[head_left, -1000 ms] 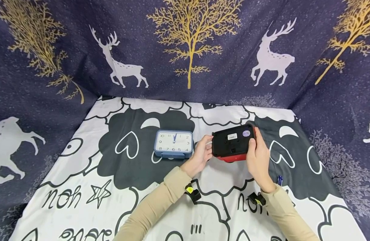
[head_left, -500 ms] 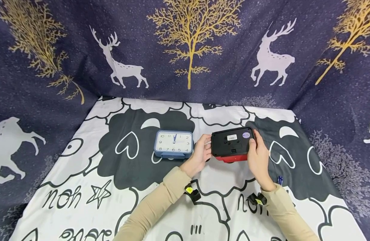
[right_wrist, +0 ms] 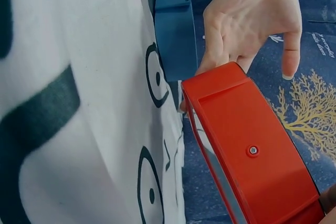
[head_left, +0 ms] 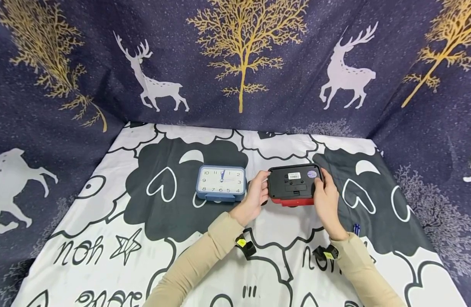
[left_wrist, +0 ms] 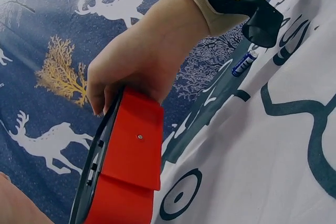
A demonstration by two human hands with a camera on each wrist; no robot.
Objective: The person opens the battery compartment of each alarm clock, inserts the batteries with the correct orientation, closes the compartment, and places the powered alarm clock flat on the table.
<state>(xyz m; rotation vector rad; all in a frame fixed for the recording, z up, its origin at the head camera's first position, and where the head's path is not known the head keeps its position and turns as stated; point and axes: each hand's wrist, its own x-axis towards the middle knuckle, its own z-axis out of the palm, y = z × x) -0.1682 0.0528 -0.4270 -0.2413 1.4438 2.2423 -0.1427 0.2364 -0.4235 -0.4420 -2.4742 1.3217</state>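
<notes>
Batteries (head_left: pixel 356 230), or so they look, lie nearer than the red clock (head_left: pixel 293 183) and off to its right, just beside the right sleeve (head_left: pixel 362 260). If that sleeve bumps them, they could roll away. The right hand (head_left: pixel 326 202) grips the red clock's right end, thumb on the black back. The left hand (head_left: pixel 255 197) has its fingers bent round the left end, but its thumb looks loose, so that end could slip and bang the table (head_left: pixel 281 226) below. The blue clock (head_left: pixel 221 183) sits just left of the red clock, so a big swing could knock it.
</notes>
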